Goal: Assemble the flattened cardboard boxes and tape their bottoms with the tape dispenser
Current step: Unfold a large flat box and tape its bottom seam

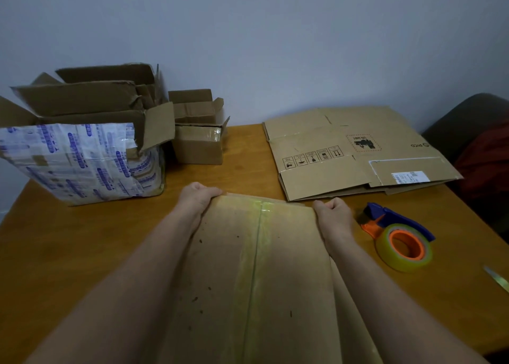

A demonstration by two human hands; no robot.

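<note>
A brown cardboard box [256,275] stands right in front of me, its closed flaps facing up with a strip of clear yellowish tape running down the centre seam. My left hand [197,198] grips its far left corner and my right hand [334,213] grips its far right corner, fingers curled over the far edge. The blue and orange tape dispenser [399,238] with a roll of clear tape lies on the table just right of my right hand. A stack of flattened cardboard boxes [355,148] lies at the back right.
A large open box [82,154] wrapped in blue-printed tape stands at the left, a smaller open box [198,140] behind it. The wooden table [82,242] meets a wall at the back. A dark chair [473,126] stands at the right. A blade-like object [497,278] lies near the right edge.
</note>
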